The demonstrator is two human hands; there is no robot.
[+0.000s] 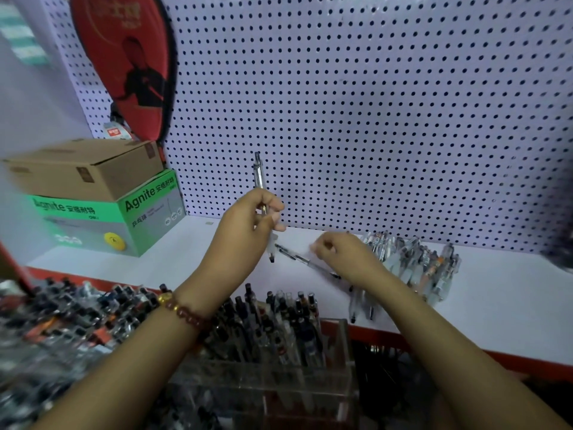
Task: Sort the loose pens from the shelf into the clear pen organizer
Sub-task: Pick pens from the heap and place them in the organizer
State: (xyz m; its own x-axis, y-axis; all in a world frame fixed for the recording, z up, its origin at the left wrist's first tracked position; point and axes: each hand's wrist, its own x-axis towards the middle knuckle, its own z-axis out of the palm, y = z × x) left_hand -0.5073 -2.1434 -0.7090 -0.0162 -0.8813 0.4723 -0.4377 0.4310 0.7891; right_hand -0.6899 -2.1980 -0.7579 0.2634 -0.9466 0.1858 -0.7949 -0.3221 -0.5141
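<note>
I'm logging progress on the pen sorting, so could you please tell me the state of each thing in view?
left hand: grips the raised pen above the shelf.
raised pen: near upright.
right hand: fingers curled over the lying pen, grip unclear.
lying pen: flat on the shelf.
loose pens: heaped on the shelf, unsorted.
clear pen organizer: holds many standing pens.
cardboard box: closed, atop the green box.

Pens at lower left [62, 321] are smeared by motion blur; a dark shape at the right edge [561, 243] is cut off and unidentifiable. Left hand [248, 221] covers the middle of the upright pen [259, 172]. Right hand [344, 256] hides one end of the lying pen [294, 257]; its curled fingers may pinch something pale, too blurred to tell. Organizer [342, 339] base and red case [124, 57] top are cut off by the frame.
</note>
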